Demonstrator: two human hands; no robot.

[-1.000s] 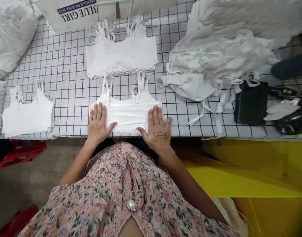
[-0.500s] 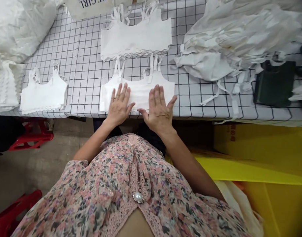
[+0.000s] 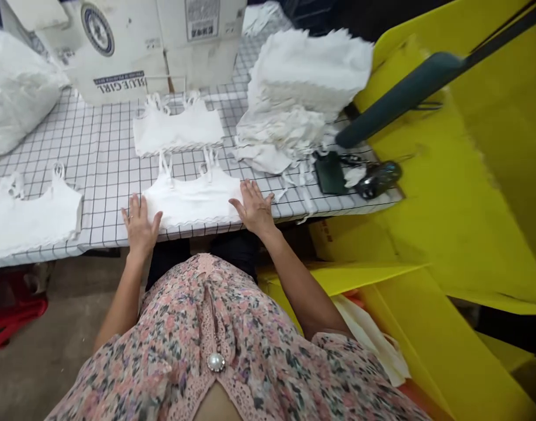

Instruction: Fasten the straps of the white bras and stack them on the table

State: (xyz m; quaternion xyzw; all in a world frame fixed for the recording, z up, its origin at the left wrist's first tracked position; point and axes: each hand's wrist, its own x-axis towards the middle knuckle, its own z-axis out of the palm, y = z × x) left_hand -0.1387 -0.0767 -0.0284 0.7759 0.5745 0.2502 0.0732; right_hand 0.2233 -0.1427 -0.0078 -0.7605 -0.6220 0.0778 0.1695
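A white strappy bralette lies flat near the table's front edge, its straps pointing away from me. My left hand rests at its left side, fingers stretched and palm down. At the right side my right hand lies with spread fingertips on or against the cloth edge. Neither hand grips anything. Just behind lies a stack of similar white bralettes, with scalloped lower edges. Farther left is another pile of white bralettes.
A checked cloth covers the table. At the back stands a cardboard box; a white plastic bag is left. Heaped white garments, a dark green flat item and yellow panels are right. A red stool stands below left.
My hands have moved apart from the middle of the bralette to its two sides. The view has turned rightward, showing more of the box and the yellow panels.
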